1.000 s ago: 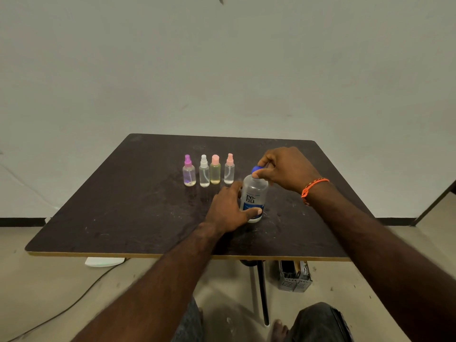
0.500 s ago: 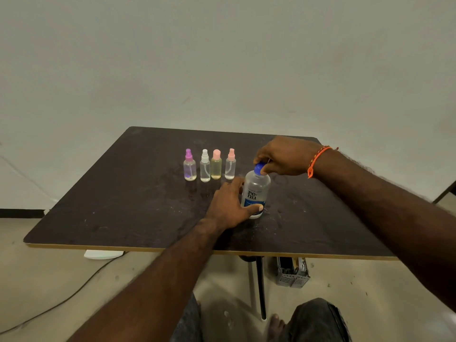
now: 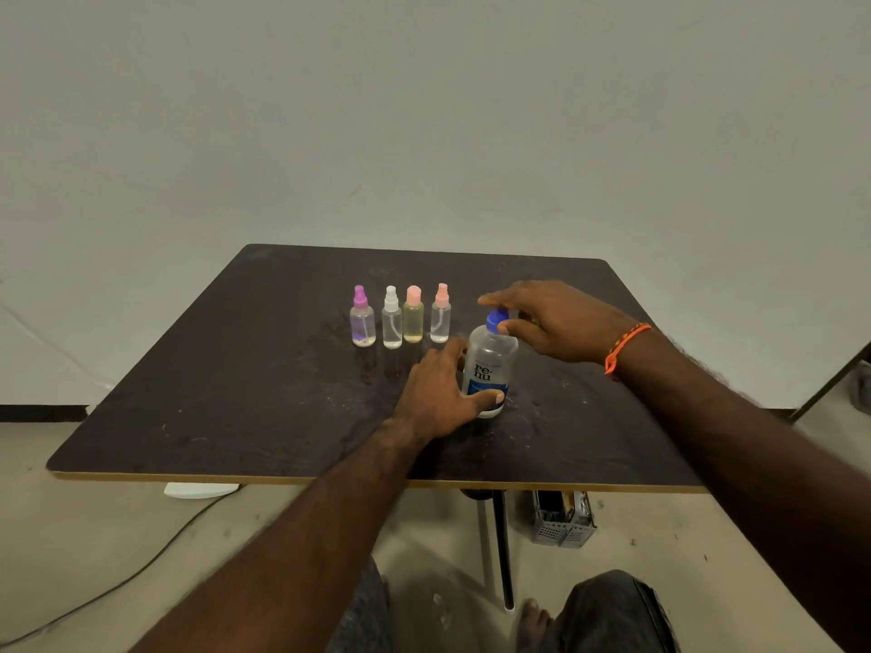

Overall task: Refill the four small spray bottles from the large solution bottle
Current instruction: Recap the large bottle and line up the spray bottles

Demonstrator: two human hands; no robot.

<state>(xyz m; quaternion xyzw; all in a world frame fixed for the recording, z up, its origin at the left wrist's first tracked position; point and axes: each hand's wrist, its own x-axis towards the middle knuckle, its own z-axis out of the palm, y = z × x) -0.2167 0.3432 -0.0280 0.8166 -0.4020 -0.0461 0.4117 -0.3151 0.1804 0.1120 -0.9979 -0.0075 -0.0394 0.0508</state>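
The large clear solution bottle (image 3: pixel 490 365) with a blue cap (image 3: pixel 497 319) stands upright on the dark table (image 3: pixel 235 393). My left hand (image 3: pixel 436 398) grips its lower body, thumb across the label. My right hand (image 3: pixel 551 322) pinches the blue cap from the right. Behind and to the left, a row of small spray bottles stands upright: a purple-topped one (image 3: pixel 362 318), a white-topped one (image 3: pixel 391 319), a yellowish one with a peach cap (image 3: pixel 413 315) and a pink-topped one (image 3: pixel 441 314).
The table's front edge (image 3: pixel 283 478) runs just ahead of my knees. Under the table are its metal leg (image 3: pixel 502 549), a grey slotted box (image 3: pixel 563 520), a white object (image 3: pixel 200 490) and a cable (image 3: pixel 118 582) on the floor.
My right hand has turned at the blue cap, its fingers now reaching over the top, and my wrist has swung out to the right. My left hand and the bottle stay in place.
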